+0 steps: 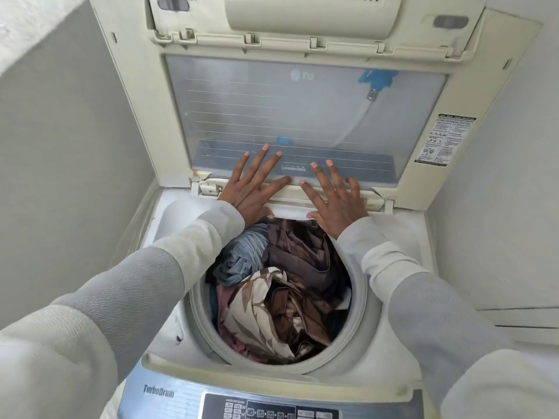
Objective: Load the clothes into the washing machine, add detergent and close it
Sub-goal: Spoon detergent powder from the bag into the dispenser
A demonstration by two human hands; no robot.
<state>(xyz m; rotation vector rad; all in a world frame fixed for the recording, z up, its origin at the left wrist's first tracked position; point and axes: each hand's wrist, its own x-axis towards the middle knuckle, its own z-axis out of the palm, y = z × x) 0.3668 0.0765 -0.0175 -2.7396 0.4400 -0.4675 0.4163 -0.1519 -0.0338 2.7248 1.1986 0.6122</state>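
drum opening [359, 285] unblocked, clothes [281, 297] seemingly near brim, raised lid [302, 110] behind

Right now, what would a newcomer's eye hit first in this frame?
The left hand and right hand lie flat, fingers spread, on the lower edge of the raised lid, centre frame. Below them the open drum is piled with clothes: brown, blue-grey and a cream leaf print. The control panel sits at the bottom edge.
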